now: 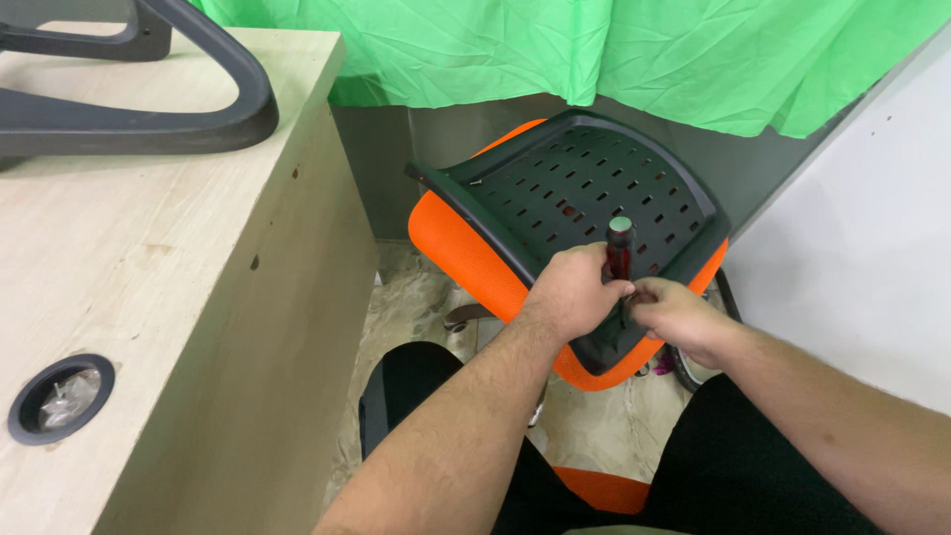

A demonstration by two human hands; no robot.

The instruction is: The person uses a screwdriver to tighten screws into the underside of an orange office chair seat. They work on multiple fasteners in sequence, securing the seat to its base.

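Note:
An upturned chair seat leans in front of me: black perforated plastic shell with an orange cushion edge. My left hand is wrapped around a screwdriver with a dark red handle and a green cap, held upright over the near edge of the seat. My right hand pinches at the screwdriver's lower end, right beside the left hand. The tip and whatever it touches are hidden by my fingers.
A light wooden desk stands at the left with a round cable grommet and a black chair armrest part on top. A green cloth hangs behind. A white wall is at the right. Marbled floor below.

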